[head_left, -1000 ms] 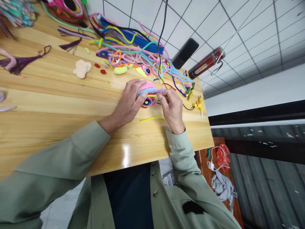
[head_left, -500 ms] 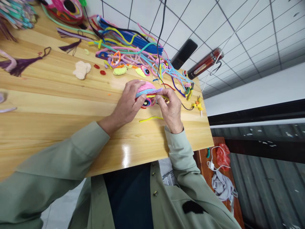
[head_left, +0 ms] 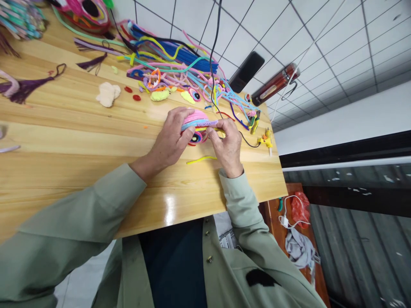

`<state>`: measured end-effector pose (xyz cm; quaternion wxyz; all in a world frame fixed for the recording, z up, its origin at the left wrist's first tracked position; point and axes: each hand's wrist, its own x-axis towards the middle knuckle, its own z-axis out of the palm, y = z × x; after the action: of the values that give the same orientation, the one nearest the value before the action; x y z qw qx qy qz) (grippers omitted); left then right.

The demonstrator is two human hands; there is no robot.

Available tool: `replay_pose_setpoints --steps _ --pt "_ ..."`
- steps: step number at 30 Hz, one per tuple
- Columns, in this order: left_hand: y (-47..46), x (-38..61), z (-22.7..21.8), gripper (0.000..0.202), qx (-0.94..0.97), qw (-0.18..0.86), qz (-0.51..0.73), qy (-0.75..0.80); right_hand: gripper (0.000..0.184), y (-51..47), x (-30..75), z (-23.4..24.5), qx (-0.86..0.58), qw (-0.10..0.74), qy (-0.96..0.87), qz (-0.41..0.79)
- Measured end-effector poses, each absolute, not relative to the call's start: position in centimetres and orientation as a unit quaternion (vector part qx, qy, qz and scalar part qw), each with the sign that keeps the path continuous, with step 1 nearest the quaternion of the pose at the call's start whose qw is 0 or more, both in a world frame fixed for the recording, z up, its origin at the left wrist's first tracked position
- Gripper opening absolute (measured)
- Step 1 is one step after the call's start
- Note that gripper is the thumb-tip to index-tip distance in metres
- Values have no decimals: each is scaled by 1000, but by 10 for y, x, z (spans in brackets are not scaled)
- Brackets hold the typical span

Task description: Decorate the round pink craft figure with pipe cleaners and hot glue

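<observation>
Between my hands is a colourful pipe-cleaner craft piece [head_left: 196,116], with pink, blue and yellow rows and a round eye in black, pink and blue. My left hand [head_left: 171,139] wraps round its left side, thumb near the eye. At its right edge, my right hand [head_left: 228,143] pinches a purple pipe cleaner [head_left: 210,123] that lies along the rows; a yellow strand passes just below it. A loose yellow pipe cleaner [head_left: 201,160] lies on the table beneath my hands. My fingers hide part of the piece.
Behind my hands lies a heap of pipe cleaners [head_left: 180,55]. A black phone [head_left: 246,72] and a red flask [head_left: 275,84] are by the tiled wall. Pliers [head_left: 254,123] and a yellow glue gun [head_left: 266,140] sit at right. Purple tassels [head_left: 27,87] lie left; a black cable hangs across.
The view has shifted slightly. Both hands keep their hold on the craft piece, and the right fingers stay at the purple strand with hardly any movement.
</observation>
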<state>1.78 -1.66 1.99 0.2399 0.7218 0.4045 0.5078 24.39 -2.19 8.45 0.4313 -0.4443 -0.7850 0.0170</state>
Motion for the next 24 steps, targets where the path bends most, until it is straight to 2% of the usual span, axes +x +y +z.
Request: replay_pose_setpoints --steps 12,17,24 --pt "-18 19 20 67 714 243 512 412 18 -25 237 84 -468 425 -774 25" --pt "-18 21 19 61 707 245 529 400 23 -26 232 85 -474 439 -763 28" --pt "-17 20 21 57 708 256 524 398 25 -26 234 85 -502 408 -762 32"
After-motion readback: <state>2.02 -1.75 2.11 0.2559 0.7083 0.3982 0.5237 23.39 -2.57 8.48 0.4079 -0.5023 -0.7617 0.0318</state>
